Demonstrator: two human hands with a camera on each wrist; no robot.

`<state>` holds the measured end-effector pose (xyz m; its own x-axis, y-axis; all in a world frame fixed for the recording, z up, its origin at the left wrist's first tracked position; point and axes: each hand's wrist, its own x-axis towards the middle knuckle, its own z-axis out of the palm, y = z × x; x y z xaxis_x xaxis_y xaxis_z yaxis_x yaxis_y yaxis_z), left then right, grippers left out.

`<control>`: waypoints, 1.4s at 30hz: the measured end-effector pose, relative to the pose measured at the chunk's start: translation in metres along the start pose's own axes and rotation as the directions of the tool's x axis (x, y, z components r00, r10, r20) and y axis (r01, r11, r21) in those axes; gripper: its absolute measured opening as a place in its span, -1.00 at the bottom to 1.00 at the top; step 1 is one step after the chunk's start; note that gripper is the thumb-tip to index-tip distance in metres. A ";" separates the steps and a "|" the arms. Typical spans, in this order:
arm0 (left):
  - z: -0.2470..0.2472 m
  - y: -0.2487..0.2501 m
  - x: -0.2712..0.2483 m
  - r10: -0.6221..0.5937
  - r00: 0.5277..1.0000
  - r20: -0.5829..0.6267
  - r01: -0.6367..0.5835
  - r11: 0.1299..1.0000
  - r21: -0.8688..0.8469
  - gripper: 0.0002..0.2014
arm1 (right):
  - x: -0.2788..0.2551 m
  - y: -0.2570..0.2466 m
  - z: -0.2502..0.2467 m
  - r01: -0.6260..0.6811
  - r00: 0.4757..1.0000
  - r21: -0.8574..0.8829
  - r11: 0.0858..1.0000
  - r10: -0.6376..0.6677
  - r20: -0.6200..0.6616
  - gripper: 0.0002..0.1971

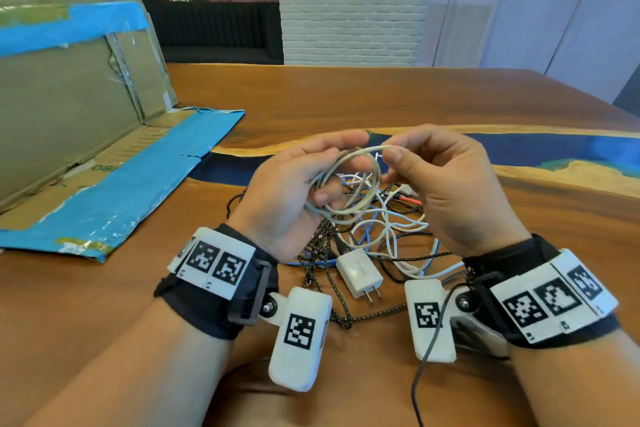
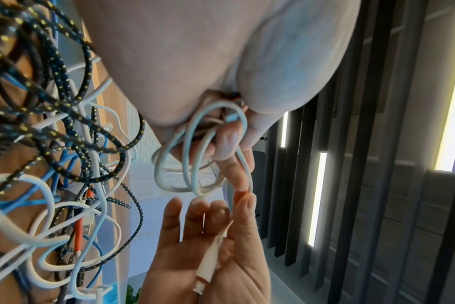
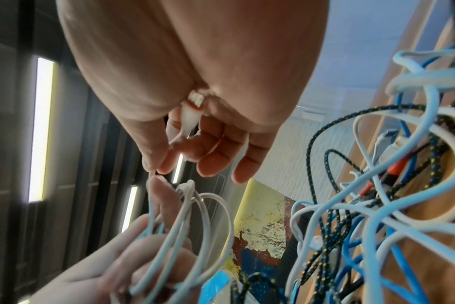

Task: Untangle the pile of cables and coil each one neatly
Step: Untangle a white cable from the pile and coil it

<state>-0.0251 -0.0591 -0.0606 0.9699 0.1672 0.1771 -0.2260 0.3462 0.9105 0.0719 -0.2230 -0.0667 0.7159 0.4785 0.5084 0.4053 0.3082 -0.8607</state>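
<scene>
Above the table my left hand [image 1: 311,180] grips a small coil of white cable [image 1: 349,184], its loops wound round the fingers [image 2: 226,142]. My right hand [image 1: 426,166] pinches the free end of that same cable [image 3: 149,176] between thumb and forefinger, and the cable's white plug [image 3: 190,117] lies against the palm. Under both hands lies the tangled pile of cables [image 1: 374,236]: white, blue, black and black-yellow braided ones, with a white wall charger [image 1: 358,272] at its near side.
A flattened cardboard box with blue tape [image 1: 104,156] lies and leans at the left of the wooden table [image 1: 381,97]. A thin dark wire [image 1: 420,374] runs from the right wrist camera toward the near edge.
</scene>
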 end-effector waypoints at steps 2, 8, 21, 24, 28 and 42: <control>-0.001 0.001 0.000 0.019 1.000 -0.017 -0.019 1.000 0.008 -0.66 | 0.000 0.000 -0.001 -0.001 1.000 -0.049 0.999 0.002 0.025 -0.94; 0.002 -0.006 -0.003 0.022 1.000 0.020 -0.025 0.982 0.186 -0.67 | -0.001 0.002 0.001 -0.044 0.995 -0.135 0.990 0.056 0.083 -0.89; 0.001 -0.003 -0.003 0.021 0.999 0.045 -0.025 0.997 0.078 -0.61 | -0.005 -0.002 0.010 -0.250 0.950 0.129 0.960 0.217 0.223 -0.92; 0.000 -0.001 -0.005 -0.039 0.980 0.197 0.030 0.999 0.045 -0.57 | -0.005 -0.002 0.010 -0.231 0.960 0.147 0.962 0.202 0.193 -0.90; 0.000 0.002 -0.007 -0.038 0.989 0.141 0.024 0.994 0.103 -0.61 | -0.005 0.001 0.012 -0.227 0.963 0.143 0.963 0.200 0.182 -0.94; 0.006 -0.011 0.002 0.114 0.984 -0.139 -0.104 0.991 0.082 -0.78 | -0.003 0.004 0.004 0.031 0.997 -0.048 0.998 -0.028 0.067 -0.89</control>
<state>-0.0201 -0.0681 -0.0684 0.9156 0.3325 0.2263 -0.3170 0.2503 0.9148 0.0694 -0.2201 -0.0720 0.6646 0.5235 0.5331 0.4542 0.2835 -0.8446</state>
